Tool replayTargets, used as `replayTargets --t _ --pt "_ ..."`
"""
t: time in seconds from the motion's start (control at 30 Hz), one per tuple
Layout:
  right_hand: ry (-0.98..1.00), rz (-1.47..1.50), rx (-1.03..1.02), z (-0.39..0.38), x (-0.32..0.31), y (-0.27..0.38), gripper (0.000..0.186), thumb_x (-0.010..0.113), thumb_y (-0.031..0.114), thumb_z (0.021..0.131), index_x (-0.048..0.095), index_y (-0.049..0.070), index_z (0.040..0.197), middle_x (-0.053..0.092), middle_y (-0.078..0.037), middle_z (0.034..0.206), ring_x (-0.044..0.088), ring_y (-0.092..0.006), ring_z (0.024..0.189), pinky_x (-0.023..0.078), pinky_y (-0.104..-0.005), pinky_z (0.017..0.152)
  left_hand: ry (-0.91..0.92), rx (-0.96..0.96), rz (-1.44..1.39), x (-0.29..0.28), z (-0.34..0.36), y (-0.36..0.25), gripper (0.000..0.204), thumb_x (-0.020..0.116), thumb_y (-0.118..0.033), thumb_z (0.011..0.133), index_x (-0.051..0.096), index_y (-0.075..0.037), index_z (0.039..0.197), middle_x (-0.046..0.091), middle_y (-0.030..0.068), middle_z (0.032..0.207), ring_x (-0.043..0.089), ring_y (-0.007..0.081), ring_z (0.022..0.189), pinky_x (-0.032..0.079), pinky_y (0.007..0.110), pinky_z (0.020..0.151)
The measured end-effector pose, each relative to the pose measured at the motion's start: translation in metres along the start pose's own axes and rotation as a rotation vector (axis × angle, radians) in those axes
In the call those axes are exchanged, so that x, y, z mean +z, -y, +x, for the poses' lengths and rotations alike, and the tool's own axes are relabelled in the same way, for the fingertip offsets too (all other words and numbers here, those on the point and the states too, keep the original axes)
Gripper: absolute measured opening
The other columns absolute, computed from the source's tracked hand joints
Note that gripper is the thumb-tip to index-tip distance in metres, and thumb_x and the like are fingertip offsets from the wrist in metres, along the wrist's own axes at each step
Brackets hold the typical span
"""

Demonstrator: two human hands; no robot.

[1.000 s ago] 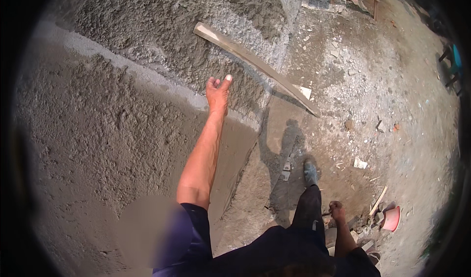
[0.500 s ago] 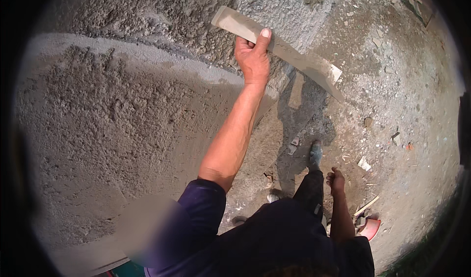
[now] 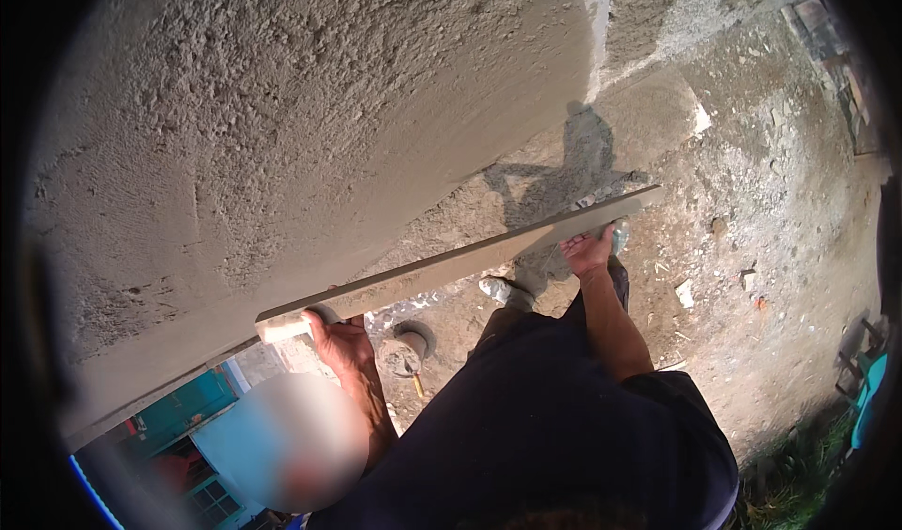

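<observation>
A long, narrow plasterer's straightedge [image 3: 442, 265], coated in grey mortar, lies across the view, rising slightly toward the right. My left hand [image 3: 340, 342] grips its left end, thumb on the near face and fingers partly hidden behind. Toward the other end, my right hand [image 3: 588, 252] supports the board from its lower edge; the fingers are partly bent against it. Beyond the board stands a wall [image 3: 310, 107] with rough, wet-looking grey plaster, smoother along its lower band. The board runs close to the wall's lower part; contact cannot be made out.
A small bucket [image 3: 411, 340] and a tool with a yellow handle [image 3: 417, 382] are on the ground near my feet. Rubble and chips litter the ground [image 3: 752, 210] on the right. A teal structure [image 3: 188, 413] is at lower left, grass [image 3: 789, 483] at lower right.
The straightedge has come down from the upper wall area and turned to slope the other way. My right hand, hanging free before, now holds it too. The view has shifted along the wall.
</observation>
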State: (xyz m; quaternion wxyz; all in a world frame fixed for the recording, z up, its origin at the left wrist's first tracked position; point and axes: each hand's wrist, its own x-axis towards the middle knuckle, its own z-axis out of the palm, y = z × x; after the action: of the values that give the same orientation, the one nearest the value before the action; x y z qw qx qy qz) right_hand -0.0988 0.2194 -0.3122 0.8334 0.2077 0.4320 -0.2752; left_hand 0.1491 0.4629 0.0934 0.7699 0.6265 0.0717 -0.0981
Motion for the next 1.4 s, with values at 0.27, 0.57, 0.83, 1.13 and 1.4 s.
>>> replayTargets --t 0.27,0.57,0.83,1.13,1.4 --pt "0.221 -0.502 -0.332 -0.001 0.046 -0.171 0.021 0.066 0.032 0.102 0.061 0.014 0.113 0.071 -0.001 0.104 0.07 -0.0196 0.093 0.06 -0.041 0.075 -0.309 -0.277 -0.104 -0.336 0.192 0.053 0.061 0.07 -0.06 0.092 0.06 -0.016 0.133 0.068 0.0077 0.127 0.066 0.0262 0.114 0.058 0.051 0.095" --pt "0.201 -0.666 -0.464 0.062 0.15 -0.273 0.023 0.072 0.023 0.098 0.055 0.012 0.109 0.069 -0.006 0.094 0.069 -0.0179 0.077 0.064 -0.0366 0.063 -0.356 -0.344 -0.264 -0.418 0.372 0.089 0.041 0.057 -0.041 0.105 0.06 -0.007 0.126 0.066 0.0138 0.125 0.068 0.0324 0.111 0.058 0.054 0.096" --pt "0.234 -0.639 -0.464 0.129 0.134 -0.35 0.026 0.07 0.018 0.099 0.05 0.007 0.112 0.062 -0.007 0.091 0.065 -0.0169 0.07 0.062 -0.0333 0.055 -0.471 -0.295 -0.213 -0.465 0.439 0.091 0.03 0.052 -0.037 0.105 0.061 -0.009 0.113 0.07 0.0157 0.115 0.07 0.0342 0.105 0.059 0.052 0.098" --pt "0.256 -0.645 -0.672 0.092 0.183 -0.324 0.023 0.073 0.02 0.098 0.051 0.011 0.1 0.061 -0.002 0.086 0.063 -0.0121 0.068 0.063 -0.0308 0.053 -0.34 -0.319 -0.143 -0.444 0.433 0.093 0.038 0.055 -0.038 0.106 0.06 -0.006 0.126 0.068 0.0131 0.119 0.069 0.0286 0.101 0.061 0.044 0.088" --pt "0.337 -0.716 -0.888 0.01 0.289 -0.157 0.029 0.073 0.024 0.098 0.046 0.012 0.094 0.061 0.0 0.081 0.061 -0.0115 0.062 0.059 -0.0299 0.049 -0.236 -0.421 -0.19 -0.292 0.349 0.103 0.038 0.055 -0.04 0.106 0.057 -0.007 0.125 0.065 0.0113 0.117 0.065 0.0245 0.103 0.057 0.043 0.09"
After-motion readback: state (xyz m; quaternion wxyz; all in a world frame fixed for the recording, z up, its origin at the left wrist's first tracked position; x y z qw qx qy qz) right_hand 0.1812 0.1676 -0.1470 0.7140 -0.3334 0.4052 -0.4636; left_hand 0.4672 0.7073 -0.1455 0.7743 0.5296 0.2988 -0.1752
